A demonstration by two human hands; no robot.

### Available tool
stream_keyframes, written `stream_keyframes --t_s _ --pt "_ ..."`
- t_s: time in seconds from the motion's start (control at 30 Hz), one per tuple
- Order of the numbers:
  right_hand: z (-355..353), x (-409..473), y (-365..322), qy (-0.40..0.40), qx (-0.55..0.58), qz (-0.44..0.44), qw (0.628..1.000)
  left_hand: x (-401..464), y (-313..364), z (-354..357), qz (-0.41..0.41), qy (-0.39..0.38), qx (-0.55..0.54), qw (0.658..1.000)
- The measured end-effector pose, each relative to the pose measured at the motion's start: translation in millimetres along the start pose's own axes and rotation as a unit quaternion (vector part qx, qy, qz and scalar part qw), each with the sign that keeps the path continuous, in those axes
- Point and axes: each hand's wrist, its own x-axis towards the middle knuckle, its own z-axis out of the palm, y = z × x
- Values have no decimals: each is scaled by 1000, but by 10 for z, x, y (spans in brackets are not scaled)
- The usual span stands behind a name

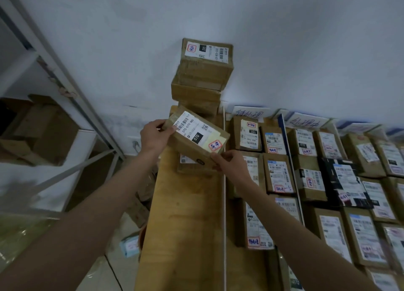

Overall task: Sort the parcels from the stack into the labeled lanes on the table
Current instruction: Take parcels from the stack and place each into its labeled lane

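Above the wooden table (pixel 185 225), near the far wall: parcel (pixel 197 135) marked 070, tilted, held off the surface between both hands. Left hand (pixel 154 137) gripped its far-left corner, thumb on the label; right hand (pixel 229 163) pinched the near-right corner. Just behind, stack (pixel 203 76) of brown boxes against the wall. To the right, labeled lanes (pixel 284 159) packed with parcels.
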Motion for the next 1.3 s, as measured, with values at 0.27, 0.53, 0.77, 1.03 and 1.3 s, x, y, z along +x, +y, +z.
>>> stream_keyframes --t_s 0.27,0.53,0.77,1.03,1.3 --pt "-353 -241 -35 -38 -106 -27 993 -224 138 -211 21 -156 25 987" --pt "-446 -607 -64 -133 -106 -22 985 -513 330 -248 71 -197 62 976" --pt "-504 -827 -14 -13 -87 -18 996 -891 395 -183 173 -117 245 947" --pt "-849 -1148 333 110 -116 -16 987 -1438 204 -66 297 -128 396 859" --pt "-1605 -1678 855 171 -124 18 977 -2204 348 428 344 -147 446 813"
